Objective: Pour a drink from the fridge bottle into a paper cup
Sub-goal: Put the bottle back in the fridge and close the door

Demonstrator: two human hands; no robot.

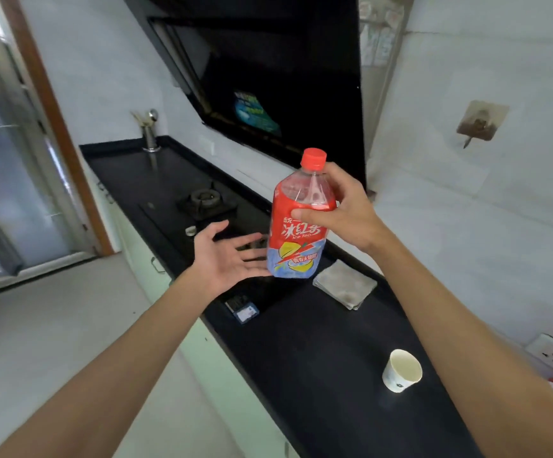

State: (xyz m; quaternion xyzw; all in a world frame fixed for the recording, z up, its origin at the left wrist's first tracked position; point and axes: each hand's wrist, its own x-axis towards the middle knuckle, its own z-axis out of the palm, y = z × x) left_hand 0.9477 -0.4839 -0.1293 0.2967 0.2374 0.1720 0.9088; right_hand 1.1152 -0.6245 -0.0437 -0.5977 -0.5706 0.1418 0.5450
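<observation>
A large plastic iced tea bottle (296, 233) with a red label and a red screw cap hangs upright above the black counter (318, 352). My right hand (341, 209) grips its upper part from the right, just below the neck. The cap is on. My left hand (232, 256) is open, palm up, fingers spread, reaching toward the bottle's lower left side; its fingertips look to be at the base. A white paper cup (402, 370) stands upright on the counter, nearer to me and to the right, apart from both hands.
A folded grey cloth (344, 284) lies on the counter behind the bottle. A gas burner (206, 200) sits further back, with a utensil holder (150, 133) at the far end. A small dark blue box (242, 310) rests near the counter's front edge. A black range hood (268, 71) hangs above.
</observation>
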